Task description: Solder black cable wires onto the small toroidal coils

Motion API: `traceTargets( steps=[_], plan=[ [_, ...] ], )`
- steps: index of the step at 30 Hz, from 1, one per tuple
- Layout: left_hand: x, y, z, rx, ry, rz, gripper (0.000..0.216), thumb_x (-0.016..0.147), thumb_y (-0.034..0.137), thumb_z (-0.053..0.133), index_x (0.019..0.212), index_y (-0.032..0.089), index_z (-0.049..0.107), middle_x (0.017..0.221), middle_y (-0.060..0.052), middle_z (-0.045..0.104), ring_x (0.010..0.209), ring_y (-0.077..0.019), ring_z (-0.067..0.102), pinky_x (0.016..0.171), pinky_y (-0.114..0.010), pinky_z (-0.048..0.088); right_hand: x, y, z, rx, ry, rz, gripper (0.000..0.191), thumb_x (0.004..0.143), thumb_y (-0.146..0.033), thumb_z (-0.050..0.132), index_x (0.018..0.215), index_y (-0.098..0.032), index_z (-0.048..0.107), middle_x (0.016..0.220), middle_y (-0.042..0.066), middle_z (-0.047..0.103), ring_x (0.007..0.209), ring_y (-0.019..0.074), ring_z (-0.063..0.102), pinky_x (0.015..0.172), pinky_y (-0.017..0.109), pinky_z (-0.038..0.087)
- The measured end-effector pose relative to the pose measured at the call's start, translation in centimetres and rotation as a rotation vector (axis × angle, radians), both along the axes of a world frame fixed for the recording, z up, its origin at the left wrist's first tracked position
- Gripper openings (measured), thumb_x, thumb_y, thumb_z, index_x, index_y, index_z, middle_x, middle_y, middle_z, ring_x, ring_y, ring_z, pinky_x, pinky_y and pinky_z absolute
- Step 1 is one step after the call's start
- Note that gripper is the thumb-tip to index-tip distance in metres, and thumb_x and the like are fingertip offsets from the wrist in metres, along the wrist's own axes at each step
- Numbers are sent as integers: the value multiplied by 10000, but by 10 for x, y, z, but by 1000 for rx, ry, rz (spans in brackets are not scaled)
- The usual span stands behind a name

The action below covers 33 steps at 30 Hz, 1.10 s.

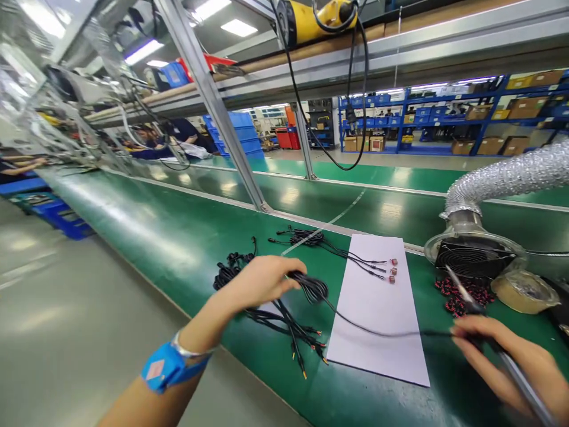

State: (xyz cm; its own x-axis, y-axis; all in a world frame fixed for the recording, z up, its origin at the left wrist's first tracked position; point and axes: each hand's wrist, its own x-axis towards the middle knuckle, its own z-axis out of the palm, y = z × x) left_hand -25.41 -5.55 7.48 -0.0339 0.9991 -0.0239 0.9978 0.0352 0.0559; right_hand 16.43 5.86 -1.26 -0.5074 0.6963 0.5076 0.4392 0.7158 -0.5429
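Observation:
My left hand (269, 279), with a blue wrist strap (166, 366) on its wrist, is closed on a coiled black cable (315, 289). The cable's free length runs right across a white sheet (377, 350) to my right hand (507, 356). That hand is closed around a soldering iron (466, 298), blurred by motion, and also pinches the cable near its end. On the sheet's upper part are the stripped ends of other black cables (306, 237) beside three small red-brown parts (393, 271). Under my left hand lies a bundle of cables (284, 323) with bare coloured ends.
A fan hood (475, 252) with a silver flexible duct (511, 175) stands at the right. Red-and-black small parts (457, 296) and a tape roll (527, 290) lie before it. A metal post (222, 118) rises from the green bench (178, 231). Black cords (326, 157) hang overhead.

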Motion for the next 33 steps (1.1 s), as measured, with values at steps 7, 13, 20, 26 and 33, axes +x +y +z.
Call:
traceTargets(
  steps=[7, 13, 20, 26, 33],
  plan=[
    [-98, 67, -30, 3, 136, 232, 307, 850, 365, 587, 1121, 252, 676, 877, -48, 747, 863, -266, 684, 669, -267, 446, -120, 45, -30, 227, -89, 156, 274, 870, -63, 494, 1047, -220, 633, 802, 24, 667, 720, 186, 625, 676, 287, 530],
    [-125, 94, -71, -17, 107, 237, 339, 834, 385, 587, 1139, 256, 659, 945, -64, 750, 931, -285, 682, 735, -297, 476, -134, 61, -49, 243, -154, 131, 272, 879, -72, 505, 1058, -213, 653, 727, 26, 617, 775, 222, 569, 715, 312, 495],
    [-120, 92, -81, -13, 85, 263, 411, 806, 243, 528, 1210, 230, 600, 937, -60, 742, 917, -275, 684, 747, -301, 476, -138, 61, -38, 258, -159, 149, 258, 864, -67, 515, 1034, -208, 650, 698, 25, 620, 756, 219, 550, 715, 320, 477],
    [-91, 73, -60, 6, 60, 253, 353, 821, 241, 448, 1125, 208, 623, 758, -40, 684, 778, -265, 661, 649, -297, 421, -130, 54, -31, 267, -95, 157, 277, 838, -39, 517, 1027, -192, 649, 688, 27, 610, 751, 218, 528, 706, 321, 491],
    [-8, 62, -34, 48, -79, 158, 332, 917, 394, 390, 1004, 209, 652, 622, 9, 586, 615, -194, 583, 582, -258, 368, -69, 23, -2, 287, 11, 117, 240, 893, -88, 544, 1088, -205, 622, 772, 39, 631, 789, 216, 523, 684, 326, 493]
  ],
)
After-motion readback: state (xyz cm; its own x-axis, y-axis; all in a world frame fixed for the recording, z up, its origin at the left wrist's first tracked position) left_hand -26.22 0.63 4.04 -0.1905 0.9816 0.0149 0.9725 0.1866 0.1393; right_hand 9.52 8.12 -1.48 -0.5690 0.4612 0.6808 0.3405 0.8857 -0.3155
